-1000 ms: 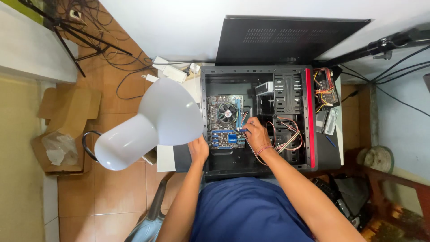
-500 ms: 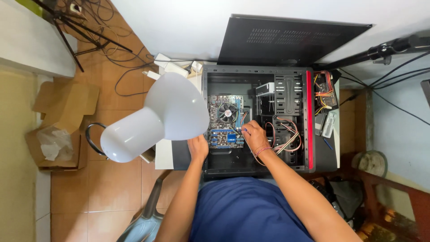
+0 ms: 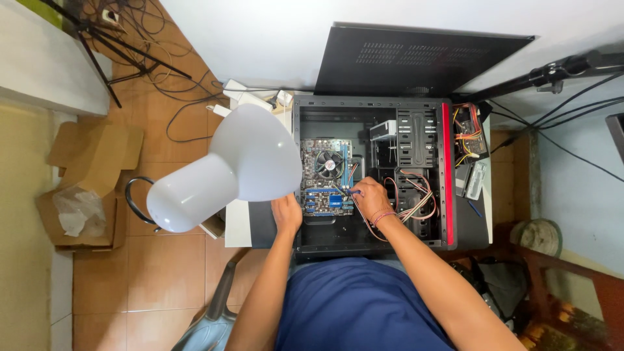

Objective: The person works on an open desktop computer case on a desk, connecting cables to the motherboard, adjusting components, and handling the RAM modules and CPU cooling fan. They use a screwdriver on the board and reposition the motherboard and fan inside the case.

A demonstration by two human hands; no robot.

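Hands [image 3: 370, 200] in boxy metal case [image 3: 370, 110] (ribbed vents)

The person is wearing a dark blue shirt [image 3: 354, 305], leaving both arms bare, and a thin pink band [image 3: 383, 216] on the right wrist

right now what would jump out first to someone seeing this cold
The big white lamp shade left of centre, overlapping the open computer case that lies on its side. Inside, the right hand is among the loose wires beside the motherboard, and the left hand rests at the case's near-left edge.
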